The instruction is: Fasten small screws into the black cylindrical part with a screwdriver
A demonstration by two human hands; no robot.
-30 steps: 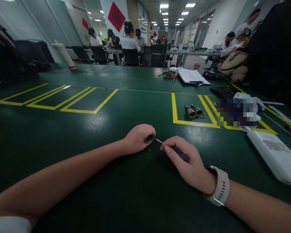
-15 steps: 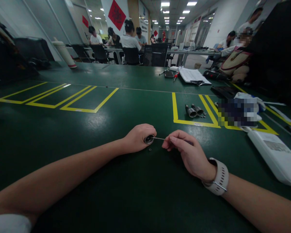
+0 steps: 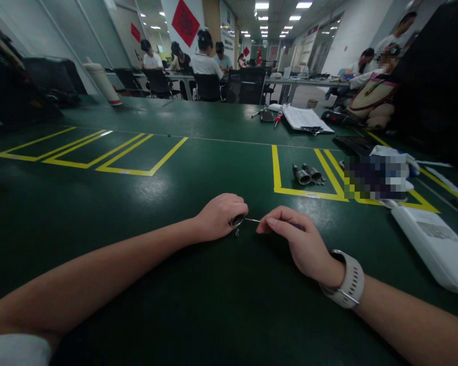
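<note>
My left hand (image 3: 219, 217) is closed around a metal cup-shaped part (image 3: 237, 220), its round open end turned toward me and to the right. Most of that part is hidden by the fingers. In my right hand (image 3: 290, 231) is a thin screwdriver (image 3: 252, 220) with a bare metal shaft and a dark handle. The shaft's end is at the right edge of the cup's rim; whether it touches I cannot tell. Just below the cup, one or two tiny metal pieces (image 3: 237, 233), like nuts, show against the green table.
Similar cup-shaped metal parts (image 3: 303, 176) and several small nuts (image 3: 321, 182) lie inside a yellow taped box. To the right are a white case (image 3: 435, 244) and a cloth bundle (image 3: 408, 162). Farther back are a clipboard with papers (image 3: 305, 119) and a tumbler (image 3: 103, 82).
The screwdriver's end has moved from inside the cup's mouth to its right edge. The cup has tilted slightly, and the tiny metal below it looks larger, perhaps two pieces.
</note>
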